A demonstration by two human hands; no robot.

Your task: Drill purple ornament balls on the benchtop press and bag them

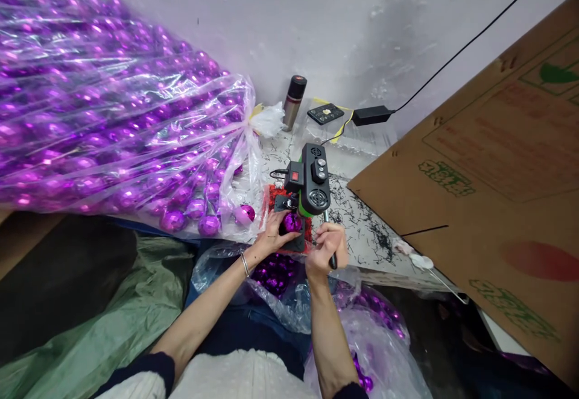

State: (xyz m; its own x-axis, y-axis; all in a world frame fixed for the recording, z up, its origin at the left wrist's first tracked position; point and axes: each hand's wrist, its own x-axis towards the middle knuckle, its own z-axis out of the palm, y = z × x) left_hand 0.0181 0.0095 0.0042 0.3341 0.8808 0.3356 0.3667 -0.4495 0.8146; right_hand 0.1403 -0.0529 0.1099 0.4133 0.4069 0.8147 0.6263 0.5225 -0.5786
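A small black and green machine (315, 179) stands on a red mat (308, 228) at the table's front. My left hand (274, 233) holds a shiny purple ball (292, 222) under the machine's head, thumb and fingers around its near and left sides. My right hand (326, 247) is wrapped round the machine's black lever (333, 260), just right of the ball. Another purple ball (245, 213) lies left of my left hand, by the plastic of a large bag.
A big clear bag of purple balls (113, 116) fills the left. Behind the machine are a bottle (294, 103), a remote (325, 113) and a power adapter (373, 115). A cardboard box (488, 188) stands at right. Bags with purple balls (275, 272) hang below the table edge.
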